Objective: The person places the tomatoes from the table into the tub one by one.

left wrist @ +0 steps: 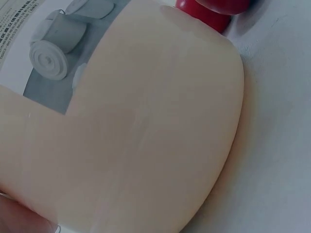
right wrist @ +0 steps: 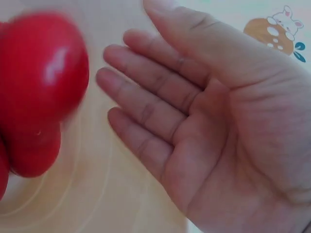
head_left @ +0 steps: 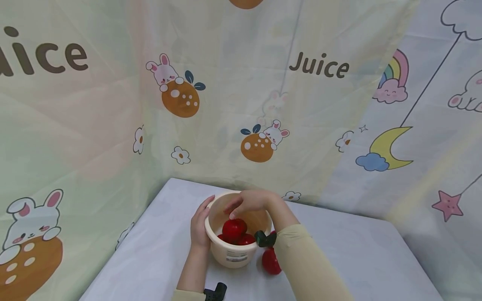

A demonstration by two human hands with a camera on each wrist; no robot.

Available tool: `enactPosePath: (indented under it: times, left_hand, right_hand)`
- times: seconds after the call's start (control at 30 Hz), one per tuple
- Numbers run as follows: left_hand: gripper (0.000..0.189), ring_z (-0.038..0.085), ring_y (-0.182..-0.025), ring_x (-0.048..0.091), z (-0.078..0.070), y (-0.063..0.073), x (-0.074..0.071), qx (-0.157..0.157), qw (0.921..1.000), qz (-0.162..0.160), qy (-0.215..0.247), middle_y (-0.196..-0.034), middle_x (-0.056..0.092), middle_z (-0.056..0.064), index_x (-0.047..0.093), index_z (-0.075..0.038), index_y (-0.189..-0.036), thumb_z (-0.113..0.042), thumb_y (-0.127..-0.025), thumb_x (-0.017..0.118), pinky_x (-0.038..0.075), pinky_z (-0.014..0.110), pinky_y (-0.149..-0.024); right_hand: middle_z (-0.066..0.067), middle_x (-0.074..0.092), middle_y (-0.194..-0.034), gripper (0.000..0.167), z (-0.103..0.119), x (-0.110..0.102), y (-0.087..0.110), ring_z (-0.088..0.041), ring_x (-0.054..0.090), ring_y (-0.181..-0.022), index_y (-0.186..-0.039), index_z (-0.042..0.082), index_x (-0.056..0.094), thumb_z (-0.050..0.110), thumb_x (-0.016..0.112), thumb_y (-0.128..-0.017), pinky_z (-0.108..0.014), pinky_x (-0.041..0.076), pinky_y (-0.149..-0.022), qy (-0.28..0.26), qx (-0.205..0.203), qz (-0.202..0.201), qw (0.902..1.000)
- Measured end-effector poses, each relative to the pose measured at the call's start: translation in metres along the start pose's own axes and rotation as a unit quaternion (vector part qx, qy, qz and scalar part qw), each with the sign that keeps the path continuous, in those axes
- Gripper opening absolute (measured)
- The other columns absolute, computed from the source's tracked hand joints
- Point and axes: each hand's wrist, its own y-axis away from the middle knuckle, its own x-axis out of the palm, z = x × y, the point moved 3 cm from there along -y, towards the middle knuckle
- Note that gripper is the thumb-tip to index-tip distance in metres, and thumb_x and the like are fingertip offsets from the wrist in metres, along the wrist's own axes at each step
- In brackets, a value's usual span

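Note:
A cream plastic bucket (head_left: 235, 251) stands on the table with shiny red apples (head_left: 234, 229) inside. My left hand (head_left: 200, 228) holds the bucket's left side, fingers curved along its wall up to the rim. Over the bucket's mouth is my right hand (head_left: 250, 202). The right wrist view shows its palm and spread fingers (right wrist: 146, 109) with nothing held. A blurred red apple (right wrist: 51, 70) lies just beyond these fingertips, apart from them. Close up in the left wrist view are the bucket's smooth wall (left wrist: 155, 121) and its printed label (left wrist: 53, 53).
Outside the bucket, a red apple (head_left: 271, 261) sits on the white-covered table (head_left: 350, 259), right of the bucket. More red shows behind it, partly hidden by my right sleeve (head_left: 308, 259). A printed curtain (head_left: 226, 138) hangs around the table's back and sides.

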Motion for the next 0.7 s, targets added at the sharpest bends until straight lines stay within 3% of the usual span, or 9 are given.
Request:
enactPosePath:
  times: [0.2,0.4,0.7]
  left_hand:
    - [0.042,0.013,-0.134,0.048,-0.001,0.001,0.001,-0.004,1.0000,0.000,-0.006,-0.140,0.059,-0.010,0.058,-0.024,-0.138,-0.034,-0.103,0.037,0.039,0.051,-0.113]
    - [0.041,0.015,-0.136,0.047,-0.003,0.002,0.001,-0.014,0.9999,0.000,0.001,-0.141,0.058,-0.010,0.059,-0.027,-0.136,-0.035,-0.102,0.039,0.038,0.051,-0.114]
    - [0.038,0.015,-0.134,0.048,-0.002,0.002,0.002,-0.019,0.9998,0.004,0.002,-0.141,0.057,-0.010,0.059,-0.034,-0.134,-0.038,-0.102,0.040,0.039,0.052,-0.112]
  right_hand:
    - [0.020,0.068,-0.113,0.033,0.001,-0.001,0.004,-0.011,0.055,-0.119,-0.120,0.037,0.070,0.036,0.073,-0.087,-0.043,0.053,-0.097,0.011,-0.018,-0.016,0.9996]
    - [0.019,0.067,-0.116,0.035,0.001,-0.004,0.009,-0.011,0.054,-0.122,-0.125,0.033,0.068,0.039,0.067,-0.091,-0.038,0.052,-0.098,0.018,-0.033,-0.017,0.9992]
    - [0.019,0.064,-0.124,0.039,0.008,-0.015,0.031,-0.014,0.051,-0.126,-0.129,0.034,0.065,0.048,0.061,-0.093,-0.046,0.048,-0.103,0.044,-0.018,-0.051,0.9976]
